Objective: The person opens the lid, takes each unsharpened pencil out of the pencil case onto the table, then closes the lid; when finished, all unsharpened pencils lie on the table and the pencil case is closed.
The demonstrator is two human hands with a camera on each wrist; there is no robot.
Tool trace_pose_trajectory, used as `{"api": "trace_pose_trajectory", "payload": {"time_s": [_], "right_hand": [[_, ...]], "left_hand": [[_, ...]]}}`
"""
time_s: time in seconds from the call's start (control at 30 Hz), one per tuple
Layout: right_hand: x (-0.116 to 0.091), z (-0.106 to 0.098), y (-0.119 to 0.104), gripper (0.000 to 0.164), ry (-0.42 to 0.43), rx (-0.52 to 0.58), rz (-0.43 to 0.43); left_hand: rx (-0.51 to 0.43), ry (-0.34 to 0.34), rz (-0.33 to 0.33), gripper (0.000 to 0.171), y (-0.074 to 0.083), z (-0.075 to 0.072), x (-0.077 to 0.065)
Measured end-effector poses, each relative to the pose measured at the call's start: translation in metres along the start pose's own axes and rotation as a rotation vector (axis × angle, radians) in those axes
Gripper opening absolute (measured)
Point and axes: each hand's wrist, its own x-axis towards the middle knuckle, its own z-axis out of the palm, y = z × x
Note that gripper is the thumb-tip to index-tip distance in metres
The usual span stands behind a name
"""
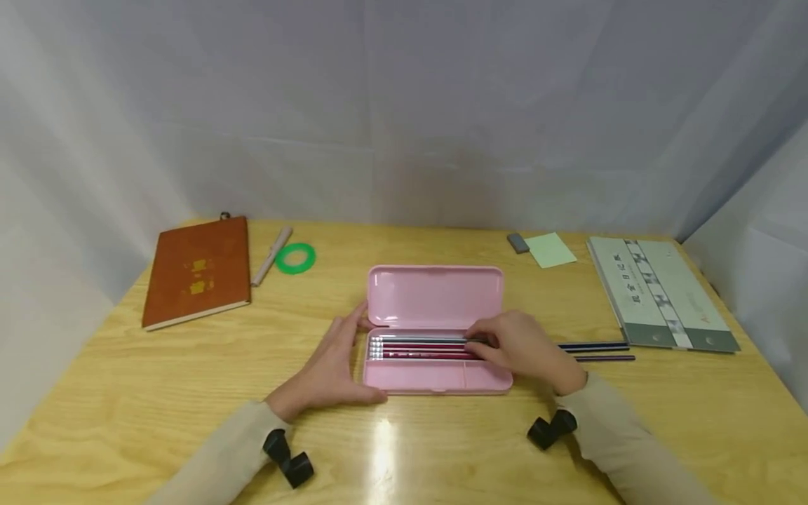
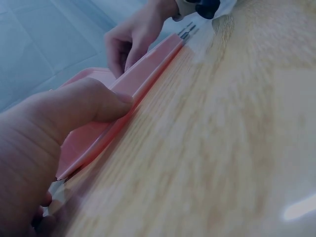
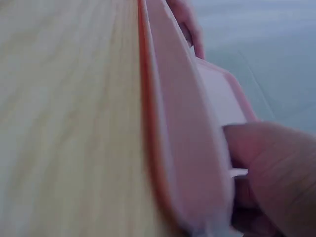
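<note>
An open pink pencil case (image 1: 413,376) lies on the table, its lid (image 1: 435,296) tipped back. Several pencils (image 1: 419,348), red and dark, fill its rear compartment side by side. My left hand (image 1: 331,366) holds the case at its left end, thumb (image 2: 111,104) against the front wall and fingers behind, partly hidden. Over the right part of the rear compartment, my right hand (image 1: 520,345) has curled fingers on the pencils and seems to pinch one; the fingertips are partly hidden. In the right wrist view its thumb (image 3: 247,143) reaches over the case's wall.
Right of the case lie dark pencils (image 1: 596,347). Beyond them is a grey-green notebook (image 1: 644,280). A grey eraser (image 1: 517,243) and pale green sticky notes (image 1: 552,250) sit at the back. On the left are a brown notebook (image 1: 196,273), a pen (image 1: 273,256) and green tape (image 1: 295,269).
</note>
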Motion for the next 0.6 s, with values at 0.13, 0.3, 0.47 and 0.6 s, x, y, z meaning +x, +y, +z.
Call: {"api": "trace_pose_trajectory", "payload": {"time_s": [0.13,0.3,0.47,0.6], "right_hand": [[0.007,0.002,-0.007,0.009,-0.024,-0.069,0.017],[0.010,0.005,-0.010,0.010,-0.062,-0.010,0.070],[0.000,-0.006,-0.007,0.008,0.006,-0.002,0.061],[-0.027,-0.022,0.006,0.005,0.074,0.016,0.078]], "left_hand": [[-0.006,0.006,0.004,0.138,0.002,0.001,-0.001],[-0.004,-0.006,0.000,0.138,0.002,0.001,-0.001],[0.004,-0.013,-0.012,0.138,0.003,0.000,-0.001],[-0.004,-0.011,-0.017,0.138,0.003,-0.001,0.000]]}}
